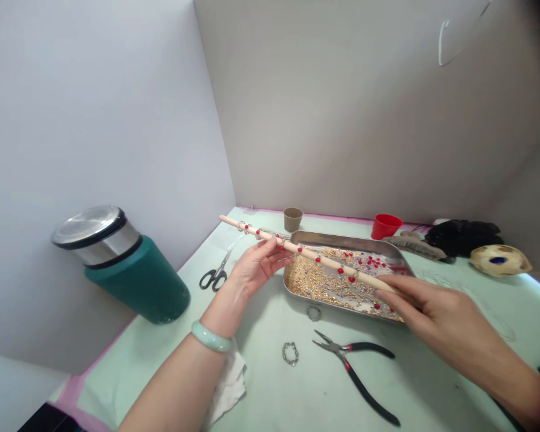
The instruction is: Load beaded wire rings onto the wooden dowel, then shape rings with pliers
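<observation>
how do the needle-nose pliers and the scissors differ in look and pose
The needle-nose pliers have long black grips with red bands; the scissors have black finger loops. The pliers' jaws stand apart, while the scissors' blades look closed. The pliers point away to the left, the scissors away to the right. Both are black-handled metal tools lying on the pale green tabletop.

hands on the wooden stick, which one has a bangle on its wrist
The left hand, holding the wooden stick partway along: a pale green bangle circles its wrist. The right hand, at the stick's near end, shows none.
</observation>
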Demonstrator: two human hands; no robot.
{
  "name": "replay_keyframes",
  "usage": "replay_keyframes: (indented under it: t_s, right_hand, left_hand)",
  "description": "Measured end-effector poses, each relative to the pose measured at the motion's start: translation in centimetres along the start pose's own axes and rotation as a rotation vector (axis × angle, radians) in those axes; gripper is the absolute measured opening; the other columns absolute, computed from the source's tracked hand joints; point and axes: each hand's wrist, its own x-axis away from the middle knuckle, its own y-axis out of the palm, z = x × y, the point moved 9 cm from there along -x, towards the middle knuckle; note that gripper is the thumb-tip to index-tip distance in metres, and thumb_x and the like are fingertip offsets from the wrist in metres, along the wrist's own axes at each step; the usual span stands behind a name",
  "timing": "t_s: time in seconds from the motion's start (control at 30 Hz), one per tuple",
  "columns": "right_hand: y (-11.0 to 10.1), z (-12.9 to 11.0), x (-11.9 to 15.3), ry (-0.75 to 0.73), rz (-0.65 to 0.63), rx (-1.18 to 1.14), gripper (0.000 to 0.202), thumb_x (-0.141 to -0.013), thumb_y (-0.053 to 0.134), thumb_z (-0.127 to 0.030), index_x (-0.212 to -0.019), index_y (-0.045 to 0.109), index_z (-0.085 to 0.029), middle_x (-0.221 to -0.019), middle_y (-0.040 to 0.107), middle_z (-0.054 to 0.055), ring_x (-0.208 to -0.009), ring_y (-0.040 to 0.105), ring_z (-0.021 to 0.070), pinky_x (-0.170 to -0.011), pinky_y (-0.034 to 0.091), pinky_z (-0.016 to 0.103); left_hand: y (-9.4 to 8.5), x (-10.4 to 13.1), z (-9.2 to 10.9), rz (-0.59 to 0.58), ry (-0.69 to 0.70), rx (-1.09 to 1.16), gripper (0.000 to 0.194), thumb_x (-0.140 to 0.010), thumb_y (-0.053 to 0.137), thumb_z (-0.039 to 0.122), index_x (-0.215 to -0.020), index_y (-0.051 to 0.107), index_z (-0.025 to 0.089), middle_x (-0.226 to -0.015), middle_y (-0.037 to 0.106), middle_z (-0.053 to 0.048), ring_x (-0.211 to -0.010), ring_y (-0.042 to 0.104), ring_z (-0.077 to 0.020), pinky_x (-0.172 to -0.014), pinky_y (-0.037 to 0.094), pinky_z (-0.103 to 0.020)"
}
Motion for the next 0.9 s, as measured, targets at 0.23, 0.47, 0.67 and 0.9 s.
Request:
replay_keyframes:
  t_s: [0.23, 0.47, 0.67, 0.9]
  right_hand:
    - [0.3, 0.4, 0.1, -0.008, -0.018, -0.061, 0.039, -0.085, 0.046, -0.052, -0.107, 0.068, -0.03, -0.103, 0.072, 0.002, -0.084, 0.068, 0.0229, -0.067, 0.054, 0.035]
    - [0.6, 0.3, 0.1, 0.02, -0.055, -0.061, 0.04, -0.084, 0.047, -0.054, -0.109, 0.067, -0.03, -0.101, 0.073, 0.002, -0.08, 0.069, 0.0233, -0.063, 0.054, 0.034]
    - [0.7, 0.2, 0.2, 0.006, -0.033, -0.062, 0.038, -0.084, 0.048, -0.052, -0.108, 0.068, -0.029, -0.1, 0.073, 0.002, -0.082, 0.069, 0.0225, -0.066, 0.054, 0.034]
    - [0.9, 0.7, 0.2, 0.036, -0.044, -0.052, 0.04, -0.083, 0.048, -0.053, -0.108, 0.068, -0.028, -0.096, 0.073, 0.003, -0.076, 0.069, 0.0212, -0.059, 0.053, 0.03]
  left_hand:
    - [0.7, 0.2, -0.3, -0.034, -0.008, -0.034, 0.016, -0.08, 0.065, 0.029, -0.087, 0.07, 0.015, -0.095, 0.071, -0.008, -0.089, 0.065, -0.0184, -0.084, 0.049, -0.034]
    - [0.8, 0.2, -0.1, -0.029, 0.02, -0.044, 0.01, -0.079, 0.065, 0.025, -0.082, 0.07, 0.016, -0.096, 0.07, -0.007, -0.091, 0.063, -0.019, -0.084, 0.049, -0.035]
    - [1.1, 0.2, -0.8, -0.074, -0.023, -0.031, 0.008, -0.079, 0.065, 0.022, -0.081, 0.069, 0.015, -0.095, 0.069, -0.007, -0.093, 0.062, -0.019, -0.087, 0.049, -0.036]
    - [2.3, 0.6, -1.7, -0.134, -0.07, -0.047, 0.023, -0.08, 0.065, 0.031, -0.092, 0.068, 0.012, -0.099, 0.069, -0.012, -0.092, 0.065, -0.0217, -0.089, 0.047, -0.038]
